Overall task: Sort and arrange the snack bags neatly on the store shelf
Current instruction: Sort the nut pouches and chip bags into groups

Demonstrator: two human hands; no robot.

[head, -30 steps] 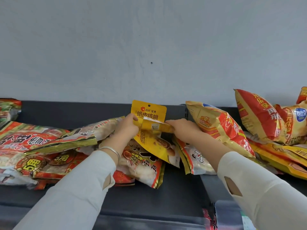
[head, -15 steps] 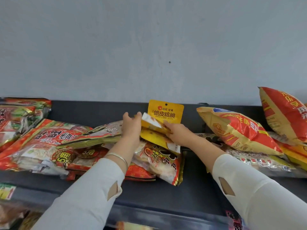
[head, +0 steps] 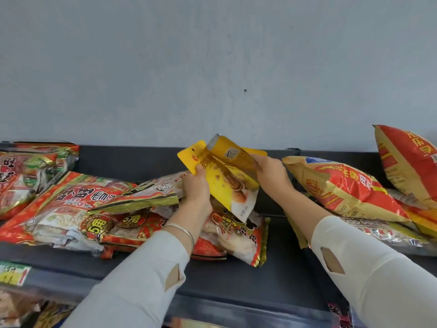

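Two yellow walnut snack pouches [head: 227,178] are held together above the dark shelf [head: 236,278], tilted and fanned apart. My left hand [head: 197,188] grips their left lower edge. My right hand [head: 269,171] grips the right side of the upper pouch. Beneath them lies a heap of red and clear rice cracker bags [head: 78,209]. Puffy red and yellow snack bags [head: 343,185] lie to the right of my right hand.
A grey wall rises behind the shelf. More red bags [head: 30,171] are stacked at the far left, another [head: 406,159] leans at the far right. A yellow price tag [head: 13,272] sits on the shelf's front edge; a lower shelf holds more packets.
Both hands have lifted the yellow pouches higher off the pile and tilted them, so the two pouches now fan apart. The view has shifted slightly left.
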